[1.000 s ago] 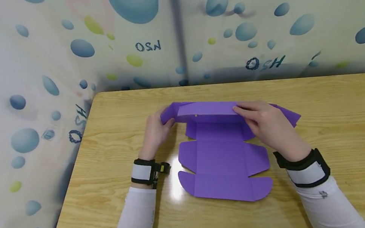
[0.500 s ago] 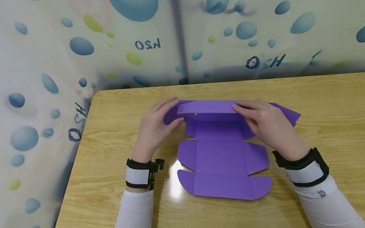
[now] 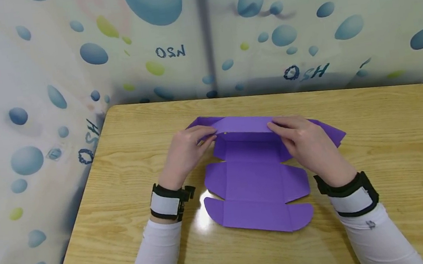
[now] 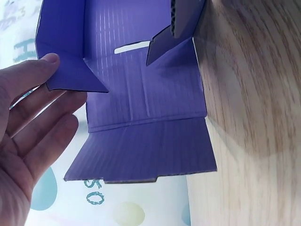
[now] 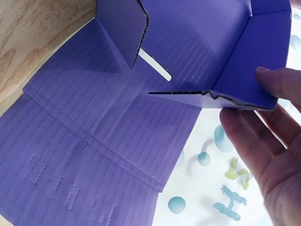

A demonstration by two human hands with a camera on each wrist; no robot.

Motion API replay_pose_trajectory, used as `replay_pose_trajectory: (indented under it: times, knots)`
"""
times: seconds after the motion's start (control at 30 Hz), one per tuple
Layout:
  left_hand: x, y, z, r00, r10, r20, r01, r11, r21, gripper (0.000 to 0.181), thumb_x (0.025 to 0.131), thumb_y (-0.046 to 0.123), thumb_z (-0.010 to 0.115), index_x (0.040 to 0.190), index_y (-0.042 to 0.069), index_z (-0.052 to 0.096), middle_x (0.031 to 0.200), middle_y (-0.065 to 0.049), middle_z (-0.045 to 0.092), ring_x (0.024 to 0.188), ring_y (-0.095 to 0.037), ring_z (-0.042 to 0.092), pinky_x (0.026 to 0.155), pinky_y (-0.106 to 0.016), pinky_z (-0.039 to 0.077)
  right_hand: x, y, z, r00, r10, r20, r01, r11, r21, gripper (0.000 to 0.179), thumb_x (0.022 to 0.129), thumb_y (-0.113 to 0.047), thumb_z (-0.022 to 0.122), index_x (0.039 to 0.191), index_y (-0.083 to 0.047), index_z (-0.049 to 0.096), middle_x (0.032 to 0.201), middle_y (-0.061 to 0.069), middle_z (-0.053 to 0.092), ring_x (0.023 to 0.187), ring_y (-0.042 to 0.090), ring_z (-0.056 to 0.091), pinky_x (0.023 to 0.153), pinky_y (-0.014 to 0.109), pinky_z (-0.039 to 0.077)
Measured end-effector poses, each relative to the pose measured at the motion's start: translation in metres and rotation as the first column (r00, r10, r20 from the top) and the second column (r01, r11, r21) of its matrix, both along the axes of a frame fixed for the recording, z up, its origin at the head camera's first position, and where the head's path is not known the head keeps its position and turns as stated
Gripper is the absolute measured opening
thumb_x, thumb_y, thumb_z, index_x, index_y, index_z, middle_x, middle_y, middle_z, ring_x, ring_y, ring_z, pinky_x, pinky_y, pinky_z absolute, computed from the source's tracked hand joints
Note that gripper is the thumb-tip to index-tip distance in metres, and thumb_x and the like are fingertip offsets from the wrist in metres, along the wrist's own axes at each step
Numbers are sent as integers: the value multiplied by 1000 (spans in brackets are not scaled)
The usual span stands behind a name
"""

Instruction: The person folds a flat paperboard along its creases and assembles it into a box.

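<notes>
A purple cardboard box (image 3: 256, 183), partly unfolded, lies on the table with its far wall raised and its near flaps spread flat. My left hand (image 3: 188, 150) pinches the left end of the raised wall's top strip (image 3: 244, 123). In the left wrist view the thumb is on the inner face of a folded flap (image 4: 70, 75), with fingers behind it. At the strip's right end, my right hand (image 3: 312, 144) grips between thumb and fingers. The right wrist view shows the corrugated edge of a bent flap (image 5: 211, 98) and a slot (image 5: 155, 64).
The wooden table (image 3: 401, 161) carries the box near its middle. Behind the far edge stands a pale wall (image 3: 188, 73) with blue and green spots, continuing along the left side. Side wings (image 3: 328, 131) of the box stick out beyond both hands.
My left hand let go of the left side wing, spread its fingers around it, then moved right and pinched the left end of the top strip. My right hand has kept its grip.
</notes>
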State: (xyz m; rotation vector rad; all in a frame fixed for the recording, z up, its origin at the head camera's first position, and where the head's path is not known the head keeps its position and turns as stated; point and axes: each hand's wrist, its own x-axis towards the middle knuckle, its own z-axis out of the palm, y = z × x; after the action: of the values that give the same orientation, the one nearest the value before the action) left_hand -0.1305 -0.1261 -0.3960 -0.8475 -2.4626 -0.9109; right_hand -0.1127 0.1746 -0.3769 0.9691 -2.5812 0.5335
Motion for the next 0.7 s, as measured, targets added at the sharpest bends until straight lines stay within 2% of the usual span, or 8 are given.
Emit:
replay_pose_trajectory:
  times: [0.13,0.27,0.47,0.7]
  knots:
    - [2,5,0,993,34,112,-26,998,-65,19,87,8,73,105,4,74,100,-8,72,82,-16,67,68,-25,53,1,-2,0,1000,2,0,-2,1000,6,41,79,10,70,119,3,67,117,22,62,107,38,59,82,51,53]
    - [3,11,0,964,55,260,-34,996,-84,25,90,10,69,114,2,70,108,-11,70,88,-17,68,74,-25,54,3,-6,-2,1000,3,-15,-3,1000,17,40,79,11,70,118,3,68,116,23,62,106,39,59,82,51,53]
    - [4,18,-4,937,54,345,-49,999,-25,28,88,7,71,116,2,69,109,-11,70,89,-16,69,75,-27,56,6,-7,-4,1000,12,-22,-12,1000,27,40,78,11,71,118,3,68,118,23,61,110,38,57,84,51,52]
    - [7,23,-4,917,78,392,-89,996,10,28,89,9,71,115,2,70,108,-10,70,88,-15,69,71,-27,57,7,-7,-4,999,18,-28,-16,999,44,42,78,11,72,119,3,67,120,23,61,111,38,57,86,50,51]
